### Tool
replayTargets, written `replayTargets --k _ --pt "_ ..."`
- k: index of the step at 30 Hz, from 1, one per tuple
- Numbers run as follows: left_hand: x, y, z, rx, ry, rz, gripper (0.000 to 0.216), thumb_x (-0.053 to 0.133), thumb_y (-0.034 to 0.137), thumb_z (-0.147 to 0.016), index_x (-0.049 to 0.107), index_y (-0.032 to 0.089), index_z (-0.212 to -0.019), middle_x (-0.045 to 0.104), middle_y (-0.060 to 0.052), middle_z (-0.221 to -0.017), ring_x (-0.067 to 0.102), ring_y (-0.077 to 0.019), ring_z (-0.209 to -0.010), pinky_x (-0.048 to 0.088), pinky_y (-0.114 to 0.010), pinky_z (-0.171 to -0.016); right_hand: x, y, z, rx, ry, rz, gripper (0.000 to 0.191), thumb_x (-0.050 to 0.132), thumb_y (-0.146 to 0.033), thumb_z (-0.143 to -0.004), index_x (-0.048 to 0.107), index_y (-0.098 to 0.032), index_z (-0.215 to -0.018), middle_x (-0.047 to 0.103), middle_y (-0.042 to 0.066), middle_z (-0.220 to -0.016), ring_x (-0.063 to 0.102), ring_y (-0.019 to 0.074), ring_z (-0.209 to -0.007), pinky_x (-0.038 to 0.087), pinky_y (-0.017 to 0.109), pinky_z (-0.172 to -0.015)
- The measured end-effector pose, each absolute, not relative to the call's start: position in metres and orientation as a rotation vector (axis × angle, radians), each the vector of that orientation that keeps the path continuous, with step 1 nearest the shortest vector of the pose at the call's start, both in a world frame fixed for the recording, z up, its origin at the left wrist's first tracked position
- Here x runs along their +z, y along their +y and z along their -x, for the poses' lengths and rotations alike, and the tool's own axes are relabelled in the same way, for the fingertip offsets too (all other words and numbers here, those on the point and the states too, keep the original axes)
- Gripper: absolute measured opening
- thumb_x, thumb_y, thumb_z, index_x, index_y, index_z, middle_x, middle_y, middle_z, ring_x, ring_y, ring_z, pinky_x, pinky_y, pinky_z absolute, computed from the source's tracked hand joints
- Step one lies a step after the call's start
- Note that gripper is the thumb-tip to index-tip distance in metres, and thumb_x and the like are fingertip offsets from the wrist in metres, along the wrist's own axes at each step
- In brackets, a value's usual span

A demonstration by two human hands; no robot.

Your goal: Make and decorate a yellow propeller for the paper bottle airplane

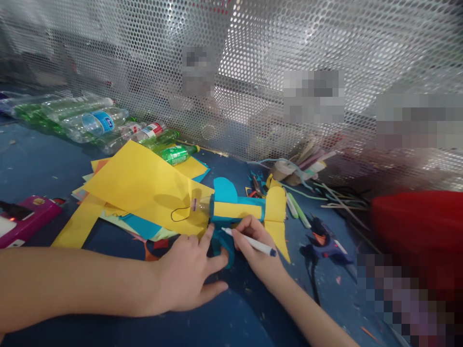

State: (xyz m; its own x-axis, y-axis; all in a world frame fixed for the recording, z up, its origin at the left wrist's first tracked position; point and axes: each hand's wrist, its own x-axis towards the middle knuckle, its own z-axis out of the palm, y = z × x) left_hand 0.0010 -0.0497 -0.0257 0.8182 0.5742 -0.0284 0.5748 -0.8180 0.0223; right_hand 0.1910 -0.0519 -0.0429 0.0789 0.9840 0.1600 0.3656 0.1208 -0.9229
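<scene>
The paper-wrapped bottle (244,200), blue with a yellow strip (237,210) and flared yellow end (275,207), lies mid-frame, its underside hidden. The right hand (262,265) pinches a white marker (258,244); the left hand (190,270), loosely spread, partly covers blue paper (230,260).

Single view, head-worn — looks forward and down from above the near side of the blue tabletop (202,327). Close range: left hand (193,267) and right hand (258,250) sit low in frame, near the middle, forearms running in from the left edge and the bottom right. Paper-covered bottle (238,211) just right of centre, seen from above. Beyond, view meets a perforated metal screen (144,58) filling the top; its foot slants down rightward. Coverage wide — magenta power strip (36,212) cut at left edge, blurred red shape (415,221) at right.
</scene>
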Motion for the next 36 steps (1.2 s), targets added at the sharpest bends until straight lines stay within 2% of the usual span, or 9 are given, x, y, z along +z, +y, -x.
replayTargets --k 5,11,19,29,36 --pt "-0.0261 -0.0491 -0.001 0.0 0.937 -2.961 0.053 0.034 0.058 -0.093 0.048 0.026 -0.132 0.041 -0.025 -0.143 0.065 -0.0383 -0.092 0.053 -0.05 -0.067 -0.0465 -0.0481 -0.1909 0.874 -1.489 1.445 0.028 0.058 -0.036 -0.082 0.04 -0.023 -0.066 0.042 -0.007 -0.051 0.036 0.0099 -0.047 0.03 0.022 -0.045" --pt "-0.0265 -0.0489 -0.002 -0.016 0.941 -2.956 0.054 0.035 0.058 -0.092 0.048 0.025 -0.133 0.041 -0.025 -0.143 0.064 -0.0403 -0.095 0.053 -0.051 -0.067 -0.0441 -0.0476 -0.1905 0.937 -1.493 1.427 0.027 0.057 -0.035 -0.084 0.041 -0.023 -0.066 0.046 -0.006 -0.051 0.038 0.0101 -0.047 0.03 0.023 -0.046" --pt "-0.0259 -0.0495 -0.0023 -0.041 0.958 -2.931 0.054 0.035 0.059 -0.092 0.047 0.027 -0.134 0.038 -0.023 -0.146 0.063 -0.0382 -0.098 0.052 -0.051 -0.07 -0.0432 -0.0474 -0.19 0.926 -1.503 1.44 0.027 0.058 -0.035 -0.083 0.042 -0.023 -0.066 0.049 -0.006 -0.051 0.04 0.01 -0.046 0.031 0.022 -0.045" --pt "-0.0257 -0.0505 -0.0008 -0.015 0.952 -2.95 0.052 0.035 0.059 -0.092 0.047 0.028 -0.133 0.036 -0.024 -0.147 0.064 -0.0363 -0.091 0.051 -0.05 -0.069 -0.0409 -0.0487 -0.1918 0.728 -1.384 1.465 0.022 0.059 -0.029 -0.076 0.041 -0.024 -0.065 0.041 -0.008 -0.049 0.037 0.0103 -0.045 0.03 0.022 -0.043" --pt "-0.0229 -0.0492 -0.0015 -0.057 0.936 -2.935 0.054 0.036 0.059 -0.092 0.047 0.027 -0.134 0.035 -0.025 -0.147 0.065 -0.0361 -0.09 0.051 -0.05 -0.068 -0.0462 -0.0475 -0.1932 0.702 -1.397 1.543 0.026 0.056 -0.03 -0.078 0.036 -0.024 -0.062 0.041 -0.007 -0.048 0.036 0.0111 -0.046 0.031 0.023 -0.045"
